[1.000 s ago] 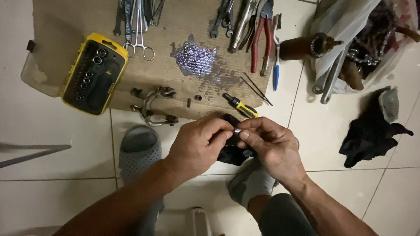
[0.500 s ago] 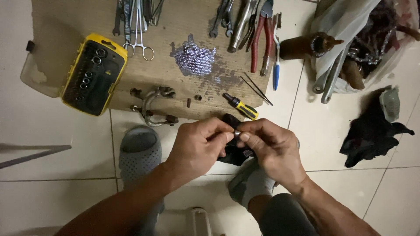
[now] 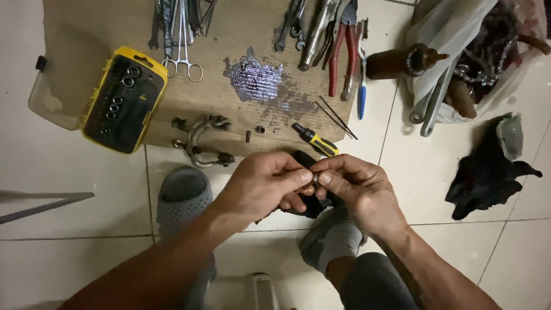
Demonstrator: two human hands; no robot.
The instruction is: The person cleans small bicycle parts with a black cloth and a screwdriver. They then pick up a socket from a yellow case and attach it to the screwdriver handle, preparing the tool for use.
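Note:
My left hand (image 3: 261,183) and my right hand (image 3: 357,186) meet at the fingertips over the tiled floor. Together they pinch a small brownish metal part (image 3: 308,188), mostly hidden by the fingers. A black cloth or pouch (image 3: 313,204) hangs under both hands. Just beyond them lies a small yellow-and-black screwdriver (image 3: 314,139) at the near edge of a wooden board (image 3: 103,23). A metal shackle (image 3: 201,140) and two tiny loose bits sit on the board's edge to the left.
A yellow socket-bit case (image 3: 123,97) lies open at the left. Pliers (image 3: 341,49), wrenches and scissors line the board's far side. A brown bottle (image 3: 399,62), a bag of chain and tools, and a dark rag (image 3: 488,169) are at the right. Grey slippers (image 3: 181,195) are below.
The fingertips of both hands have shifted slightly on the small part; the hands stay in the same place.

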